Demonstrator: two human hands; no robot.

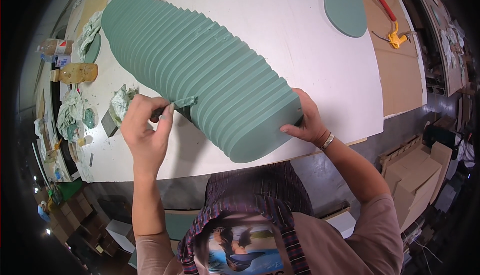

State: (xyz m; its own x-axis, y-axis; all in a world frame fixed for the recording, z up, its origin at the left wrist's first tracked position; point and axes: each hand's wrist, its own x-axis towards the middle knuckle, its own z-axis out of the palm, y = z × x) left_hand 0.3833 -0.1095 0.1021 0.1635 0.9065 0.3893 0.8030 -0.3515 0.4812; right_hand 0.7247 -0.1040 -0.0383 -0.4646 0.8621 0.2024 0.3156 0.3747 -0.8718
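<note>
A long row of green panels (pixel 175 40) with rounded ends leans in overlapping layers across the white tabletop (pixel 340 85). My left hand (pixel 147 125) is closed around a small putty knife, its green-smeared blade (pixel 186 102) against the panels' near-left edges. The fingers partly hide its handle. At the row's near right end, my right hand (pixel 311 120) grips the edge of the nearest panel (pixel 265 130), thumb on its face and fingers behind. Left of the row, a crumpled, green-stained wad (pixel 121 102) lies beside a small grey block (pixel 109 124).
A lone green panel (pixel 345 10) lies at the far right. Beyond it, a yellow air gun (pixel 396 37) on a red hose rests on brown board (pixel 400 82). A bottle of yellowish liquid (pixel 77 73) and stained rags (pixel 71 107) sit at the left edge. Cardboard boxes (pixel 415 180) stand lower right.
</note>
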